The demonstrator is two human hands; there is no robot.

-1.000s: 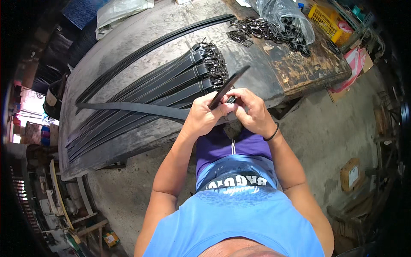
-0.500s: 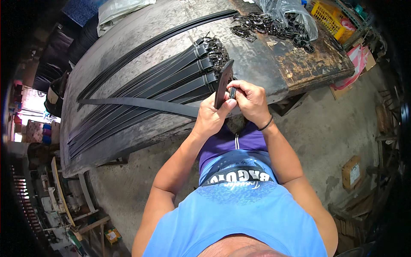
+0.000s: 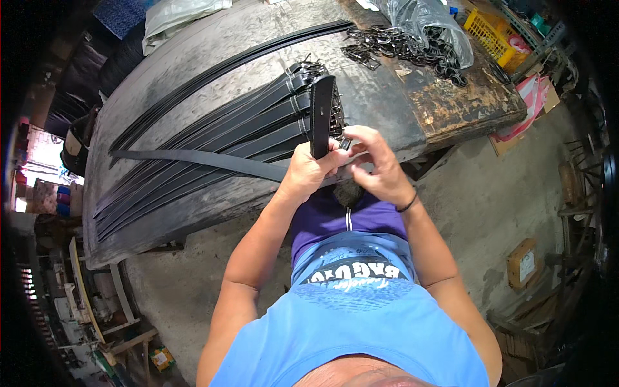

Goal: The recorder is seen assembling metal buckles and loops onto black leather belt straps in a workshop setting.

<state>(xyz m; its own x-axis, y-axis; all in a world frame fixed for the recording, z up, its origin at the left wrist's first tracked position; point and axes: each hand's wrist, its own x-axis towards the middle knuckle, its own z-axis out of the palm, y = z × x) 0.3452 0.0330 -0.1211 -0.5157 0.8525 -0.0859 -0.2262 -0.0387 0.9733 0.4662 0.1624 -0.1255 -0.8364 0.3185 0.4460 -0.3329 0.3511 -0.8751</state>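
Observation:
Over the table's near edge, my left hand (image 3: pixel 308 169) is closed round a black belt (image 3: pixel 321 113), whose one end stands up above my fist. The rest of this belt trails leftward over other straps. A small metal buckle (image 3: pixel 345 144) shows at my left thumb. My right hand (image 3: pixel 382 169) has its curled index finger against the buckle, while its thumb is held away; the fingers' exact grip is partly hidden. Just beyond my hands lie tied bundles of black belts (image 3: pixel 242 132), fanned out to the left, with metal buckles (image 3: pixel 336 113) at their right ends.
Another stack of black straps (image 3: pixel 238 55) lies further back on the worn table (image 3: pixel 387 116). A heap of dark metal buckles (image 3: pixel 412 51) sits by a clear plastic bag (image 3: pixel 451 32) at far right, near a yellow crate (image 3: pixel 493 35). A cardboard box (image 3: pixel 522 263) is on the floor.
The upright belt end has turned so that its flat face shows, and stands further left. My right thumb has come away from the buckle, and the right fingers have loosened.

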